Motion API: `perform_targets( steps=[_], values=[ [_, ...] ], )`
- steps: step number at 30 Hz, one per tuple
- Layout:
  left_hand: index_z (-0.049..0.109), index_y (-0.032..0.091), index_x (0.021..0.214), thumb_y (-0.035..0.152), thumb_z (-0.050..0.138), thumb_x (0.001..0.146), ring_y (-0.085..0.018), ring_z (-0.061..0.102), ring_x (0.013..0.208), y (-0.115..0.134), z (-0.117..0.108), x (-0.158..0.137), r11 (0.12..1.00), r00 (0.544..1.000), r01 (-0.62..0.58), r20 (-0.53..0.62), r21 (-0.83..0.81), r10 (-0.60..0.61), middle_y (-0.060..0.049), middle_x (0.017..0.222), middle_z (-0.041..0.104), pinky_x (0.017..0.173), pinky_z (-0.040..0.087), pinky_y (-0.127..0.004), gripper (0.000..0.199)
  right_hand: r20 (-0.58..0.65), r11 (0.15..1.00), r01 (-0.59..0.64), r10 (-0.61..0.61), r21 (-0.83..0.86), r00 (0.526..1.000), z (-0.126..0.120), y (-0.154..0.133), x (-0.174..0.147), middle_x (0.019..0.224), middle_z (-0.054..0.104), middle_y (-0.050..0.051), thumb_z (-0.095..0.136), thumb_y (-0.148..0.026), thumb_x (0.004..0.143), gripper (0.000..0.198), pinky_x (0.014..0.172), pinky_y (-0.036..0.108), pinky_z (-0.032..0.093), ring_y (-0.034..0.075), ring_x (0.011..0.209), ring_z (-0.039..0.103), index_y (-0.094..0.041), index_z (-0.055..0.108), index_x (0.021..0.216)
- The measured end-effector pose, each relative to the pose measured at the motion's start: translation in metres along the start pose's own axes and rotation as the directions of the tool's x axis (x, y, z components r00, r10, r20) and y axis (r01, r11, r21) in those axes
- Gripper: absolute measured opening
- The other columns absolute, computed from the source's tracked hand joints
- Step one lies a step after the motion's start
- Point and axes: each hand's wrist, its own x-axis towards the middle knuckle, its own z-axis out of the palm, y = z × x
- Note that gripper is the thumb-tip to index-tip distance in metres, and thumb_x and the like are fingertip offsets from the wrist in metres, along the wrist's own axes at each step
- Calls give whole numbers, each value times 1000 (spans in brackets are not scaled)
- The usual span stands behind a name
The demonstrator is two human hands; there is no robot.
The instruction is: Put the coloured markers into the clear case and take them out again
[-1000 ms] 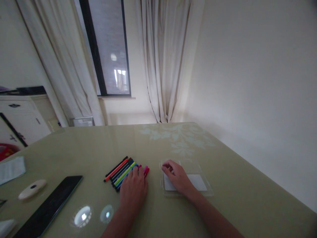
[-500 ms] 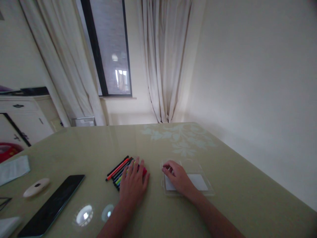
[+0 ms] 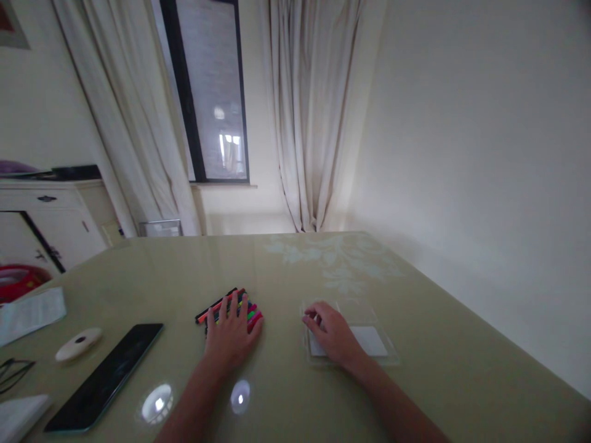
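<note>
My left hand [image 3: 231,335] lies palm down with fingers spread over a bundle of coloured felt-tip pens [image 3: 252,314] on the table. The pens lie side by side at a slant, with black, orange, yellow-green and pink ones showing between and beyond the fingers. My right hand [image 3: 331,335] rests over the left part of a flat clear plastic case [image 3: 390,357]. Its fingers are curled in towards the thumb; what they hold, if anything, is hidden. Inside the case, partly under this hand, shows a white card [image 3: 372,341].
On the left of the table [image 3: 286,271] lie a dark phone or tablet [image 3: 106,378], a white oval object [image 3: 78,344], a pale sheet [image 3: 34,314], a black cable [image 3: 13,372] and a white object [image 3: 23,413]. A wall [image 3: 484,184] runs along the right side.
My left hand has moved left over the pens, uncovering the pink ends on their right. My right hand stays over the case. The view has shifted slightly.
</note>
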Motion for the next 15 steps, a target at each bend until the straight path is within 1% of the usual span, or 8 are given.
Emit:
perform_targets(
  steps=[3, 6, 8, 10, 12, 13, 15],
  values=[
    [35, 11, 158, 66, 38, 93, -41, 26, 152, -7, 3, 2, 999, 999, 18, -34, -45, -19, -20, 166, 29, 122, 13, -62, 85, -13, 1000, 11, -11, -29, 1000, -2, -1, 0, 97, 67, 6, 57, -32, 99, 16, 81, 32, 47, 19, 85, 63, -19, 66, 100],
    [39, 5, 155, 76, 38, 88, -45, 28, 151, -14, 3, 4, 990, 988, 129, -84, -52, -133, -26, 163, 32, 122, 12, -61, 98, -34, 999, 17, -18, -51, 999, -4, 1, 0, 98, 67, 6, 56, -33, 100, 17, 81, 32, 47, 18, 84, 63, -19, 66, 100],
    [42, 2, 152, 79, 36, 86, -45, 30, 149, -20, 4, 5, 978, 976, 202, -76, -53, -206, -29, 161, 34, 120, 16, -61, 102, -42, 998, 18, -20, -61, 999, -4, 3, 0, 98, 67, 6, 56, -33, 100, 17, 81, 32, 47, 19, 84, 63, -19, 65, 100],
    [42, 1, 152, 79, 33, 87, -43, 31, 149, -25, 7, 8, 975, 977, 207, -42, -87, -211, -28, 161, 36, 120, 20, -58, 101, -41, 998, 18, -21, -67, 999, -4, 6, -1, 98, 67, 6, 56, -34, 100, 17, 81, 32, 47, 19, 85, 63, -19, 65, 100],
    [40, 2, 153, 77, 30, 89, -39, 30, 151, -30, 10, 13, 970, 981, 191, -14, -149, -196, -25, 162, 35, 122, 20, -57, 99, -30, 997, 20, -22, -69, 999, -3, 7, -1, 99, 67, 6, 56, -34, 100, 17, 82, 33, 47, 19, 87, 63, -20, 65, 101],
    [39, 3, 153, 76, 30, 90, -39, 28, 152, -33, 12, 15, 963, 978, 202, -10, -180, -207, -24, 163, 34, 123, 18, -58, 97, -24, 997, 20, -22, -70, 999, -3, 7, -2, 99, 67, 6, 56, -34, 100, 18, 83, 33, 47, 19, 87, 64, -20, 65, 101],
    [39, 4, 154, 74, 30, 91, -40, 25, 153, -37, 16, 20, 931, 959, 272, -10, -243, -283, -24, 164, 32, 122, 15, -63, 94, -11, 997, 23, -24, -72, 1000, -2, 7, -2, 100, 67, 6, 55, -35, 101, 18, 84, 33, 47, 20, 88, 64, -20, 65, 102]
  ],
)
